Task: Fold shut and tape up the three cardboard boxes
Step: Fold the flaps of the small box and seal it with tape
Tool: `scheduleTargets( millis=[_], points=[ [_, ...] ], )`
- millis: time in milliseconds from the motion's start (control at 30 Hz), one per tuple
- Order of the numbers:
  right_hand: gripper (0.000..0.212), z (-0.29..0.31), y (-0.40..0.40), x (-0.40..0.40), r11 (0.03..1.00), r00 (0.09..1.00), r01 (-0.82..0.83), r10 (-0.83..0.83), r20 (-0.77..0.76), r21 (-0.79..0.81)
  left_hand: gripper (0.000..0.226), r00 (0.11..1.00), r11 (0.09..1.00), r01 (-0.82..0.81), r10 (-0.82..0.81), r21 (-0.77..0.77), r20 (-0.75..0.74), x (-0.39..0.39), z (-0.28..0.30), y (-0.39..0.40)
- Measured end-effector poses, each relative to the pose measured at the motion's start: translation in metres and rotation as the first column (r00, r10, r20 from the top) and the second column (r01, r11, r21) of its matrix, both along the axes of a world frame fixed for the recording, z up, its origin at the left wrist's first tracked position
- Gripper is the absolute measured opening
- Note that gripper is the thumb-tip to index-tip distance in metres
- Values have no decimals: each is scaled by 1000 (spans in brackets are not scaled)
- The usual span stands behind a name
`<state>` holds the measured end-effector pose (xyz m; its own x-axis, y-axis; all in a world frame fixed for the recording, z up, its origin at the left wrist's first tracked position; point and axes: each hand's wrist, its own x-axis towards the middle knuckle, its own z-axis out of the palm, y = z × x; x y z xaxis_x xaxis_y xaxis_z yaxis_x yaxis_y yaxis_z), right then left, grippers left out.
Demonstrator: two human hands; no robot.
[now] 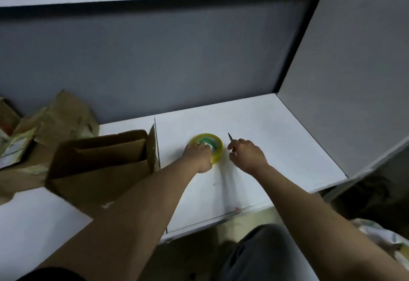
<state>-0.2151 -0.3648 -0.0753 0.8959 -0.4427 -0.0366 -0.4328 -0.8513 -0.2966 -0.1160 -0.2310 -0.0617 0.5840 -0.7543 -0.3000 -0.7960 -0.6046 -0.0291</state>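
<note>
The person reaches both bare arms forward over the white tabletop [276, 130]. The left hand [198, 155] lies on a roll of tape [209, 145], yellowish with a green core, which lies flat on the tabletop; the fingers [203, 146] are curled over its near rim and hold it. The right hand [249, 153] is just beside the roll, on its right, and its fingers are curled around a thin dark tool [230, 136] whose pointed end sticks up and away from the person; I cannot tell what kind of tool it is. To the left of the roll stands an open cardboard box [99, 163], its flaps up and its inside dark. Behind it, further left, more cardboard boxes [66, 114] lie against the grey wall [155, 59]; the picture is blurred there, so I cannot count them. A grey panel [345, 70] stands at the right end of the tabletop.
</note>
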Motion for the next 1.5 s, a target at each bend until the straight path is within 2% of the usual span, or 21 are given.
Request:
scheduleTargets(
  millis=[167,267,400,467,533,600,633,667,800,900,1033,1100,1200,1267,1367,1500],
  points=[
    [26,-33,-25,10,995,997,71,-73,35,67,49,998,1000,5,-4,-7,62,12,-43,-31],
    [18,-43,-33,14,986,989,122,-130,71,114,37,997,998,-48,51,-45,62,15,-60,-45],
    [18,-45,-34,13,954,976,156,-189,106,257,32,994,985,-91,99,-145,55,18,-67,-46],
    [21,-43,-34,10,917,960,156,-228,162,366,35,984,949,-174,156,-264,-90,14,-63,-43],
    [37,-34,-27,6,835,932,127,-285,223,536,31,899,861,-369,235,-350,-369,3,-49,-34],
    [56,-19,-16,-2,739,905,30,-306,295,673,11,765,744,-517,179,-423,-619,-12,-34,-19],
    [61,-11,-9,-6,705,893,-24,-304,332,709,4,721,702,-544,110,-460,-684,-21,-26,-10],
    [61,-2,-2,-11,682,885,-72,-293,363,728,7,691,667,-557,41,-495,-722,-29,-18,2],
    [31,29,30,-37,637,865,-192,-249,435,747,14,597,566,-598,-157,-567,-787,-62,17,52],
    [16,47,60,-56,728,802,-248,-216,557,639,15,597,538,-596,-199,-596,-777,-83,35,87],
    [13,64,105,-69,790,746,-270,-190,638,551,8,594,514,-615,-196,-598,-780,-104,47,125],
    [17,67,125,-72,792,737,-275,-190,648,545,13,590,503,-631,-183,-590,-787,-111,50,141],
    [15,71,151,-72,787,745,-269,-197,638,556,12,533,457,-671,-251,-584,-808,-123,55,167],
    [14,72,169,-69,768,760,-283,-185,622,574,14,565,441,-656,-250,-612,-786,-129,56,188],
    [15,71,193,-64,719,781,-295,-198,592,629,17,702,456,-587,-124,-669,-701,-129,54,216],
    [13,60,231,-59,721,797,-279,-195,572,634,27,874,590,-435,97,-680,-476,-125,49,248]
  ],
)
